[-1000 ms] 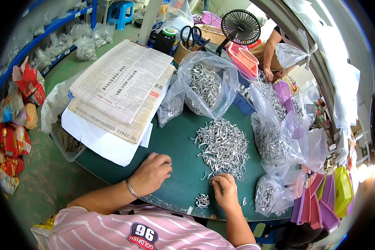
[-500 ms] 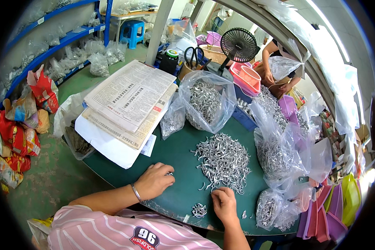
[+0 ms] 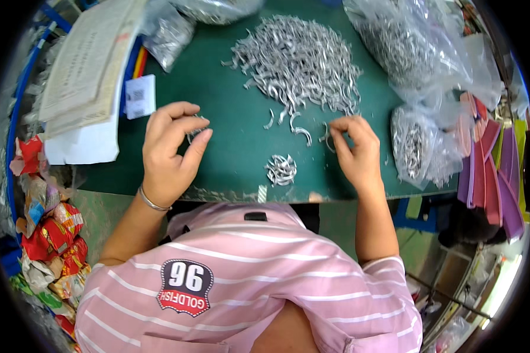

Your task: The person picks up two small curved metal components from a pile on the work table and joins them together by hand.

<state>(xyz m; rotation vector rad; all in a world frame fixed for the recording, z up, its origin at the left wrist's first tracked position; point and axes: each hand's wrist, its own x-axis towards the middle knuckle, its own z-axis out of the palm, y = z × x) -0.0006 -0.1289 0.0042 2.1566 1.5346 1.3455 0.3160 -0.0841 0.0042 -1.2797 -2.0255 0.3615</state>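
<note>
My left hand [image 3: 174, 144] is closed in a loose pinch over the green table, left of the pile. Between its thumb and fingers shows a curved silvery metal piece [image 3: 192, 135], partly hidden by the fingers. My right hand [image 3: 359, 150] pinches another curved metal piece [image 3: 325, 134] near the lower right edge of a large pile of such pieces [image 3: 300, 65]. A few loose pieces [image 3: 302, 135] lie between the hands, apart from the pile. Nearer me, close to the table edge, sits a small heap of the pieces [image 3: 281, 170].
Clear plastic bags full of metal pieces [image 3: 415, 50] stand at the right, with a smaller bag [image 3: 415, 144] nearer me. Newspapers [image 3: 85, 59] and a white sheet [image 3: 82, 141] lie at the left, beside a small label [image 3: 140, 96]. Coloured plastic trays [image 3: 490, 159] sit far right.
The view has tilted down towards the table edge and my shirt. My left hand has turned, so the metal piece in it now shows. My right hand is farther from the small heap.
</note>
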